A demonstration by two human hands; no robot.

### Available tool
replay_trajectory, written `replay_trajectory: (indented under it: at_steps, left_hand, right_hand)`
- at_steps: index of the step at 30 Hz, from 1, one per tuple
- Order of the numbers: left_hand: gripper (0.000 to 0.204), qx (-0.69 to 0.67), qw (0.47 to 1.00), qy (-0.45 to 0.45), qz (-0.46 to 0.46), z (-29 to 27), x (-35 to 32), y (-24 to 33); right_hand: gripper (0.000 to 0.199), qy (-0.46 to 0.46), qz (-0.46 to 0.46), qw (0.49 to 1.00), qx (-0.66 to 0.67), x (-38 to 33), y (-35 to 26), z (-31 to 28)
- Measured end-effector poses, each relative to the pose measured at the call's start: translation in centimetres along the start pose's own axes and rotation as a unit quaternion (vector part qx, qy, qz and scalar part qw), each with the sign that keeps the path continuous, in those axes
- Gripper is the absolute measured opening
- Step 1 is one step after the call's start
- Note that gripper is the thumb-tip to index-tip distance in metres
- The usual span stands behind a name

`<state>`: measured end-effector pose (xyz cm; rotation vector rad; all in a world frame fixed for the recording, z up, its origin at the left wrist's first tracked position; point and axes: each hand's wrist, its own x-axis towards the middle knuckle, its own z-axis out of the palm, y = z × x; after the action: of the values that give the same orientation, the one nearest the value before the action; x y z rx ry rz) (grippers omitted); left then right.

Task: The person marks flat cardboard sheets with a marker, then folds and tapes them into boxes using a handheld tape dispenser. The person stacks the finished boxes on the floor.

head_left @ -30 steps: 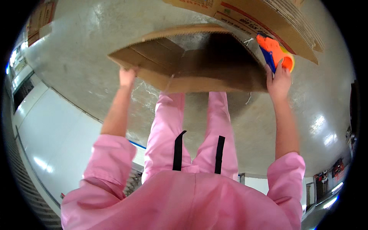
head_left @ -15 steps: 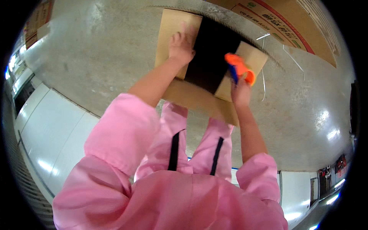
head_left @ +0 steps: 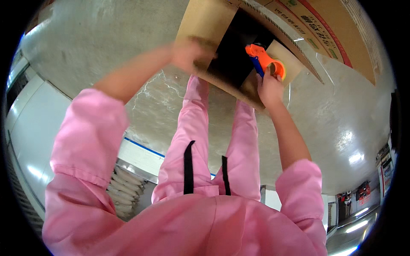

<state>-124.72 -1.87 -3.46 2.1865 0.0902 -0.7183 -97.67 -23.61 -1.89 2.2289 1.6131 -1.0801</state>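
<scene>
A brown cardboard box (head_left: 208, 21) stands in front of my legs with its top flaps parted, and the inside looks black. My right hand (head_left: 271, 90) grips an orange and blue tape dispenser (head_left: 267, 61) with a roll in it, over the box's right flap (head_left: 287, 54). My left hand (head_left: 188, 55) is at the near end of the left flap, smeared by motion. Its fingers are too blurred to read, and whether it touches the cardboard cannot be told.
Printed flat cardboard (head_left: 329, 32) is stacked at the far right. White strips (head_left: 326, 70) lie on the grey concrete floor (head_left: 124, 38) beside it. White panels (head_left: 36, 128) stand at the left, and pale sacks (head_left: 124, 190) are behind my left side.
My left hand has come off the left flap's middle, moving left and nearer to me. The near flap no longer lies out toward my legs. My right hand still holds the tape dispenser, slightly farther away.
</scene>
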Motion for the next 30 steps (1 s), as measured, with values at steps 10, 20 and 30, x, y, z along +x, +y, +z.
replay_trajectory:
  at_steps: [10,20,30]
  left_hand:
    - [0.125,-0.074,0.787,0.487,-0.372,4.8,3.2,-0.4]
    - [0.085,0.111,0.903,0.304,-0.281,8.4,2.3,-1.2]
    - [0.045,-0.451,0.779,0.346,-0.263,6.8,2.6,1.7]
  right_hand:
    - [0.06,0.162,0.067,0.984,0.027,0.7,0.8,-10.3]
    - [0.035,0.099,0.04,0.937,0.333,-1.4,-1.2,3.1]
    - [0.03,-0.193,-0.014,0.906,0.376,5.7,0.0,1.5]
